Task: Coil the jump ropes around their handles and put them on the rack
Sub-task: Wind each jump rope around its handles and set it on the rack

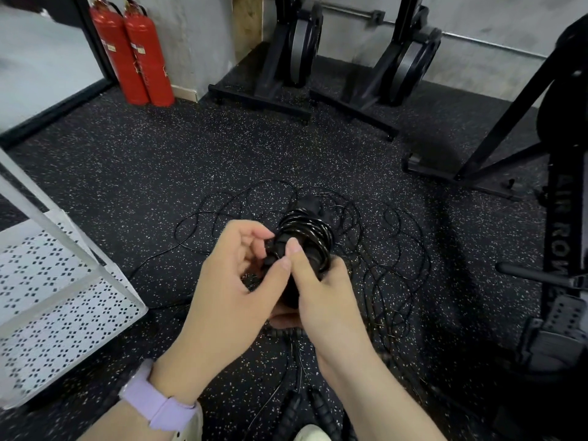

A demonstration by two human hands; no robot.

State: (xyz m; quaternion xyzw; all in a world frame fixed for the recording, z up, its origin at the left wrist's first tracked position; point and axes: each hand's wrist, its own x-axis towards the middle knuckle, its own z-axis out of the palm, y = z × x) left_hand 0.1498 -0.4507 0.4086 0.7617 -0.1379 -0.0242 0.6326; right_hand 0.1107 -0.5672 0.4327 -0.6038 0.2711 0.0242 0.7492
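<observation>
Speckled gym floor (127,160), loose ropes (391,281) tangled beyond. Coiled jump rope (307,237) is held mid-frame, long axis pointing away and up. Right hand (321,291) clasps its handles; left hand (235,275) pinches cord at the coil. White rack (121,300) lies left, nearer the left hand.

Even indoor light, soft shadows, wide-angle bowing, blurred edges

We count two red fire extinguishers (133,55), two upright rowing machines (302,46), one white perforated rack (63,300), one coiled jump rope (305,243), and two hands (235,281).
</observation>
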